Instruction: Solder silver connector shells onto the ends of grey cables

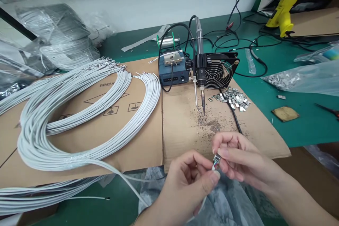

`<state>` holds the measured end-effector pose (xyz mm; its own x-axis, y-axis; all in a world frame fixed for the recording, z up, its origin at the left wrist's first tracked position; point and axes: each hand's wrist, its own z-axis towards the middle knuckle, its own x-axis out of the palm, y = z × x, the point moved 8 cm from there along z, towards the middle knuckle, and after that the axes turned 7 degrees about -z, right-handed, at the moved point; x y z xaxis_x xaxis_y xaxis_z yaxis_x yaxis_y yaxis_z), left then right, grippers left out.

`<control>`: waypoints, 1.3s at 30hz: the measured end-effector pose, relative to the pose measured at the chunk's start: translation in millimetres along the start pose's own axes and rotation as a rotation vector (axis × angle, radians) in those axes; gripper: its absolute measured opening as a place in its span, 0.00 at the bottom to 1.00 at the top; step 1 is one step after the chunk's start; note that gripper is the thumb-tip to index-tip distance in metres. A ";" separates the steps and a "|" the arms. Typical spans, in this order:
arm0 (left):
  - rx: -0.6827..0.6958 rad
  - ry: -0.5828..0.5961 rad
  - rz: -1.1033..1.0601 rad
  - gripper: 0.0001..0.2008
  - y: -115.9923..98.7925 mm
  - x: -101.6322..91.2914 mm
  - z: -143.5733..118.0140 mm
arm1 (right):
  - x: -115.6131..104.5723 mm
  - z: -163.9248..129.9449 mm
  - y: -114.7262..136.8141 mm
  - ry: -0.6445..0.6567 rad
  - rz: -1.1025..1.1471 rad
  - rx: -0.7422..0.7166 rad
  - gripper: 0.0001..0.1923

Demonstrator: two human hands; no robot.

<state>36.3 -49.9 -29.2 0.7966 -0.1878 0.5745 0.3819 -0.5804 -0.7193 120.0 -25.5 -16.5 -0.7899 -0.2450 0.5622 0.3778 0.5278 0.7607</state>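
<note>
On the cardboard (144, 144), "N CHINA" (106, 84) read upside down, the front of the wording covered by cables (79, 67). Two framed handling signs (110, 110) were printed nearby. Lettering on the blue box (172, 69) was too small to read.

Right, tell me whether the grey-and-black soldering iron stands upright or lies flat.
Upright: the soldering iron points tip down over flat brown cardboard, grey handle at the top.
</note>
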 end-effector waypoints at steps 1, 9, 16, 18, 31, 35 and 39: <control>-0.004 -0.005 -0.001 0.16 0.5 -0.3 -0.2 | -0.2 0.0 -0.3 -0.001 0.009 0.001 0.05; -0.024 -0.008 0.029 0.16 0.6 1.1 -1.5 | -1.6 1.8 -8.6 -0.005 0.086 0.034 0.05; 0.014 -0.080 0.113 0.17 -3.7 -2.0 0.7 | -2.4 -2.3 2.9 -0.037 -0.098 -0.065 0.06; 0.046 -0.083 0.121 0.17 -5.6 -1.2 2.1 | -2.1 -5.1 9.0 -0.064 -0.210 -0.106 0.06; 0.090 -0.045 0.127 0.16 -8.6 4.9 7.7 | -1.8 -24.4 21.6 -0.235 -0.592 -0.309 0.04; 0.065 -0.019 0.091 0.17 -9.2 7.4 7.6 | -4.7 -20.9 17.3 -0.262 -0.507 -0.238 0.02; 0.039 -0.025 0.107 0.17 -11.0 5.8 3.0 | -7.3 -18.0 15.4 -0.299 -0.398 -0.186 0.05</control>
<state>38.0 -42.2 -19.1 0.8452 -0.2272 0.4837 0.3110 -0.5269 -0.7910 140.3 -30.2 -3.1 -0.9826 -0.1404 0.1216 0.0781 0.2813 0.9564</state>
